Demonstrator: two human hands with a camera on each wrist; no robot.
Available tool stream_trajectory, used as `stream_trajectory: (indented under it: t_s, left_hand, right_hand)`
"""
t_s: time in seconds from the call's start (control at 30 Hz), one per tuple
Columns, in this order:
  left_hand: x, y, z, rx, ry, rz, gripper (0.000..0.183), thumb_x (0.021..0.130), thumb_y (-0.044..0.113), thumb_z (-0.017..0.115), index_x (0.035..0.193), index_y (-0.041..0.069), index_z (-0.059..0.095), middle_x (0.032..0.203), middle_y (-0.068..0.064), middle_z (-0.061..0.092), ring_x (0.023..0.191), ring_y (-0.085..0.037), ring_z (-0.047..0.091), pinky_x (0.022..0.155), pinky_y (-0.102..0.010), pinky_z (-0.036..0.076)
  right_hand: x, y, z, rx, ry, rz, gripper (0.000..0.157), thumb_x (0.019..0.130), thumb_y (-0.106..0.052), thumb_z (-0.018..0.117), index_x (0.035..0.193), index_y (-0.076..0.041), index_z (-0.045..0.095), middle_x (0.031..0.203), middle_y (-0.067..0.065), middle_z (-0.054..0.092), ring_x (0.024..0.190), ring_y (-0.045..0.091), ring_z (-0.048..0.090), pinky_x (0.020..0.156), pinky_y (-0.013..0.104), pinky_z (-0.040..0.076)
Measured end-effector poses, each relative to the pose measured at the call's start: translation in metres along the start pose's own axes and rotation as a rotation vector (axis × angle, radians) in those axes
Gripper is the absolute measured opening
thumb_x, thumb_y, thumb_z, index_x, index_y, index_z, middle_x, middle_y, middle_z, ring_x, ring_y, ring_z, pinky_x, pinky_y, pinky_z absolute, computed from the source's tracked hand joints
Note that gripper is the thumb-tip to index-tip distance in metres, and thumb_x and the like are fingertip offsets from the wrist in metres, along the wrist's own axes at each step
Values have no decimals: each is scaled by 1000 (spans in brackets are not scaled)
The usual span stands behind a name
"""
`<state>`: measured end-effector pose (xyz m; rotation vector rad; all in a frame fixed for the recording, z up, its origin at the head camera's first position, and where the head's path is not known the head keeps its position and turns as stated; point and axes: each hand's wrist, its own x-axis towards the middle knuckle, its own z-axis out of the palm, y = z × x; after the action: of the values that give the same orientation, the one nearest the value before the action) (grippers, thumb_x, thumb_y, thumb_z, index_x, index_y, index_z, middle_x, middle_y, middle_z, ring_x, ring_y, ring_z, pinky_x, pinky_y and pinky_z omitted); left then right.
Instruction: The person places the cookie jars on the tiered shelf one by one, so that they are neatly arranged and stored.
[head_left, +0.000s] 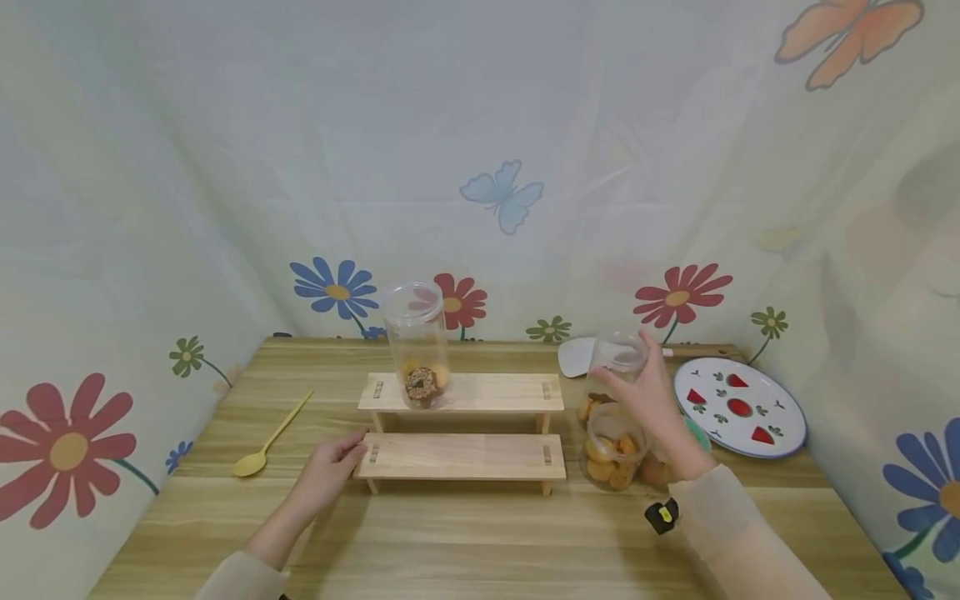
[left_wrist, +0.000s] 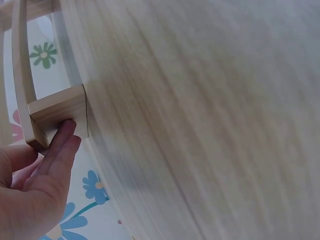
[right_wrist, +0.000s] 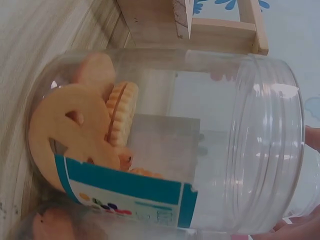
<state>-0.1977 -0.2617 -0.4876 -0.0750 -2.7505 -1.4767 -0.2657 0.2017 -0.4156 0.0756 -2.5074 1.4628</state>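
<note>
A two-step wooden stand (head_left: pixel 461 457) sits mid-table. My left hand (head_left: pixel 326 473) holds the left end of its lower step; in the left wrist view the fingers (left_wrist: pixel 62 145) lie against a leg (left_wrist: pixel 60 110), with the thumb by the board. My right hand (head_left: pixel 648 396) grips the upper part of a tall clear jar (head_left: pixel 617 354), cookies at its base. Whether that jar touches the table is hidden. In front stands another clear jar (head_left: pixel 615 450) of cookies; the right wrist view shows a cookie jar (right_wrist: pixel 210 100) with a teal label close up.
On the upper step stands a tall clear jar (head_left: pixel 416 333) with cookies. A yellow spoon (head_left: pixel 258 458) lies left. At right are a strawberry-patterned plate (head_left: pixel 738 392), a white spatula (head_left: pixel 576 357) with a wooden handle, and a partly hidden green-topped item (head_left: pixel 699 433).
</note>
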Motion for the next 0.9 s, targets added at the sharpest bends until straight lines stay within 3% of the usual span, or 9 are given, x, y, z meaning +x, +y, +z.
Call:
stream_trajectory:
  t_s: [0.3, 0.9]
  left_hand:
    - [0, -4, 0, -16, -7, -1, 38, 101, 10, 50, 132, -13, 49, 132, -27, 50, 126, -38, 44, 102, -48, 38]
    - [3, -4, -1, -8, -11, -13, 39, 102, 12, 50, 132, -12, 49, 133, -27, 50, 126, -38, 44, 102, -47, 38]
  right_hand:
    - [2, 0, -5, -29, -32, -7, 98, 84, -36, 76, 152, -4, 12, 149, 29, 27, 135, 44, 27, 107, 59, 26]
    - [2, -11, -9, -12, -6, -41, 96, 84, -33, 77, 152, -5, 15, 149, 25, 31, 133, 42, 31, 106, 55, 30]
